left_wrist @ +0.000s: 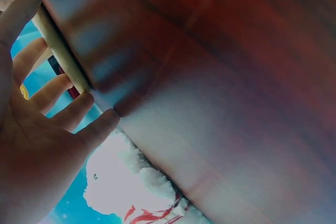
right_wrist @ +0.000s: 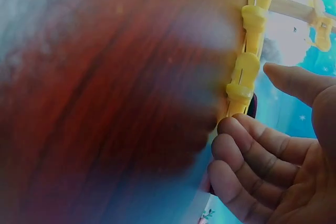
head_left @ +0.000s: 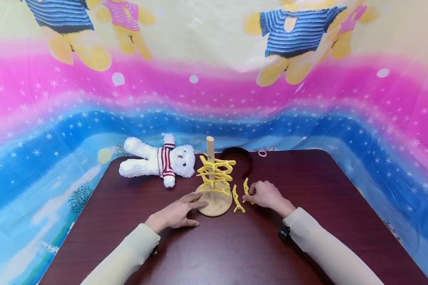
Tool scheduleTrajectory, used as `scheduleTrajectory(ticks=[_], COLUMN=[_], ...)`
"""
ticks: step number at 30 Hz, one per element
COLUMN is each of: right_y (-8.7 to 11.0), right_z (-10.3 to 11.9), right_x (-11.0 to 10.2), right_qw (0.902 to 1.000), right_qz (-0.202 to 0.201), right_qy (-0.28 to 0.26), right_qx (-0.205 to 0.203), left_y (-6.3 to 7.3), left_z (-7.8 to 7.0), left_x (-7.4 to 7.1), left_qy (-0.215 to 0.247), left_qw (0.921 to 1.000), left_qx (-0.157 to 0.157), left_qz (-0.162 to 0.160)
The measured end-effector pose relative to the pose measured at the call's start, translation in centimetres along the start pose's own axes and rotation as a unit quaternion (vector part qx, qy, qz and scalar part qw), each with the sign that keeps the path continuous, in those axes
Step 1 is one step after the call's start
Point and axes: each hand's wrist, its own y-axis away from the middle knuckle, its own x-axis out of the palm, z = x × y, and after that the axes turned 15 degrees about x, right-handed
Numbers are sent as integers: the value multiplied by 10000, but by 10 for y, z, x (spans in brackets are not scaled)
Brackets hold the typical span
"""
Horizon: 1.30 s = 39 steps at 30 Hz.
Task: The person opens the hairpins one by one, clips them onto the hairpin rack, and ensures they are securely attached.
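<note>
A wooden stand has a round base (head_left: 214, 208) and an upright post (head_left: 210, 145). Several yellow hair clips (head_left: 219, 174) hang on it at different heights. My left hand (head_left: 174, 211) rests at the base's left edge, fingers spread and fairly straight. To the right of the stand, two loose yellow clips (head_left: 235, 194) lie on the table. My right hand (head_left: 267, 194) is at the farther-right clip (head_left: 246, 186). In the right wrist view, the fingertips (right_wrist: 227, 127) are by this clip (right_wrist: 244, 72), while the thumb stands apart from them.
A white teddy bear (head_left: 149, 160) in a striped top lies left of the stand. Behind the stand is a dark headband (head_left: 247, 162), with a small pink hair tie (head_left: 262, 153) at the table's back edge. A patterned cloth (head_left: 207, 95) hangs around the brown table (head_left: 228, 249).
</note>
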Motion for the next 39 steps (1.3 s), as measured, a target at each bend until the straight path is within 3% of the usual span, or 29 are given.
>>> scheduleTrajectory(ticks=[13, 23, 39], right_y=[1, 4, 3], right_z=[-11, -13, -22], right_x=[-13, -10, -16], right_qw=[9985, 9968, 9975], right_qz=[254, 66, -111], right_qy=[443, 713, 670], right_qx=[209, 367, 199], left_y=[-1, -1, -1], left_z=[1, 4, 0], left_x=[0, 2, 0], left_qy=[-11, -28, -25], left_qw=[10000, 10000, 10000], left_qx=[10, 29, -10], left_qz=[-11, -19, 6])
